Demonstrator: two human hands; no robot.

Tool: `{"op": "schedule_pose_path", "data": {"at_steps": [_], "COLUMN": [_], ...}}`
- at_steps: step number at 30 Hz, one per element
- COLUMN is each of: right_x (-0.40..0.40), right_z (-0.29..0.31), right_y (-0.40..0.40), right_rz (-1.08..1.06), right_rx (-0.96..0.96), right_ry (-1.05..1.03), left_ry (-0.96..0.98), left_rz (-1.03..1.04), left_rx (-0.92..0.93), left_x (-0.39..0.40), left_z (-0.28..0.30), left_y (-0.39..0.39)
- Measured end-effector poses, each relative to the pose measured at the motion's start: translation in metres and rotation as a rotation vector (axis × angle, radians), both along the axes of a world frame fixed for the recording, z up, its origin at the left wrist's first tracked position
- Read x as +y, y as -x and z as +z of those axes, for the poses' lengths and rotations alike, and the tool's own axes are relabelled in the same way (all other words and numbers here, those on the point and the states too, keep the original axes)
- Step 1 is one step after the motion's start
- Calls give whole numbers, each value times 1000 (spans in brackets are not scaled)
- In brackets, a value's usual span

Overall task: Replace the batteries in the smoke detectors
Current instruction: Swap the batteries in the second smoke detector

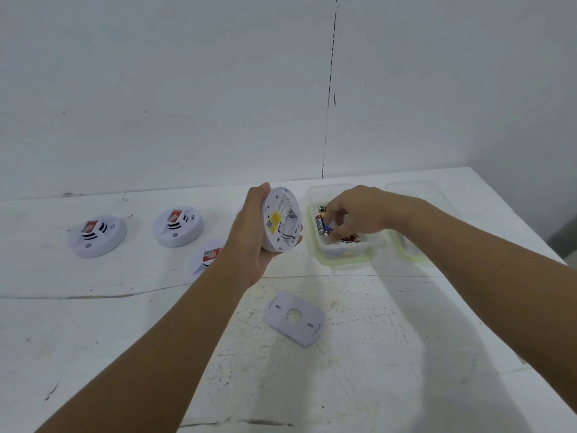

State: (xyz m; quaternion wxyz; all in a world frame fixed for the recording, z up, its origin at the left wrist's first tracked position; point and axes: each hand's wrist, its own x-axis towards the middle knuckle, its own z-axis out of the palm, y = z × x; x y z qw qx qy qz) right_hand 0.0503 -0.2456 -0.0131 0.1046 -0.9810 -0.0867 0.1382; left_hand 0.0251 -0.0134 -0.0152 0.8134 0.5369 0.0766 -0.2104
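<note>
Both forearms reach in from bottom edge. Mounting plate (293, 318) lies flat on white tabletop (390, 354), nearest of the objs. Left hand (253, 242) grips open smoke detector (282, 220), lifted off tabletop, tilted, back w/ yellow label facing cam. Right hand (356, 214) is down in clear container (338, 226) of batteries (321, 223), fingers curled among them; can't tell if it's pinching one. 3 more detectors at left: (97, 235), (178, 225), (207, 257).

White scuffed table (406, 354) w/ three smoke detectors (97, 235) (178, 225) (207, 257) at left. Mounting plate (293, 318) near center; battery container (340, 226) & second clear container (415, 220) at right.
</note>
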Motion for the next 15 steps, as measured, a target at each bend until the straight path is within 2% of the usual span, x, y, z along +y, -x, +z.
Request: {"op": "schedule_pose_path", "data": {"at_steps": [2,5,11,15], "right_x": [2,5,-1,-1], "right_z": [3,0,-7,-12], "right_y": [0,-1,-4,-6], "right_rz": [39,75,22,-3], "right_rx": [35,-19,-192,-266], "right_ry": [83,188,86,94], "left_ry": [-2,3,20,18], "left_rz": [-4,-5,-22,-18], "left_rx": [5,16,26,34], "left_x": [-2,-6,-9,-10], "left_z": [0,0,1,-1], "left_y": [0,-1,-3,-4]}}
